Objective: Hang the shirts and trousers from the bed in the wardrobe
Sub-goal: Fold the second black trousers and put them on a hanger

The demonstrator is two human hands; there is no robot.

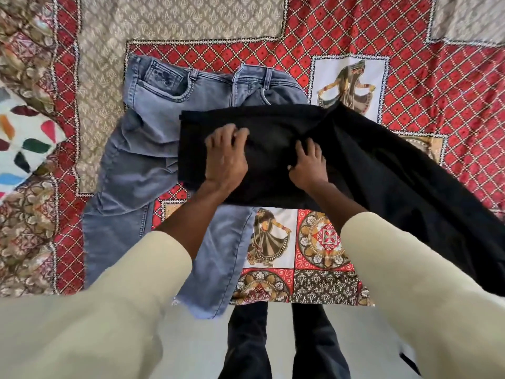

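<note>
Black trousers (382, 170) lie across the bed, folded at the left and trailing off toward the lower right. My left hand (225, 157) rests on the folded part with its fingers bent, bunching the cloth. My right hand (308, 165) grips a fold of the same black cloth near its middle. Under the black trousers, grey-blue jeans (142, 165) are spread out, waistband at the far side and one leg hanging over the bed's near edge.
The bed carries a patterned red, beige and white bedspread (355, 36). A cushion with coloured leaf shapes (24, 140) lies at the left. My legs in dark trousers (287, 343) stand on a pale floor at the bed's near edge.
</note>
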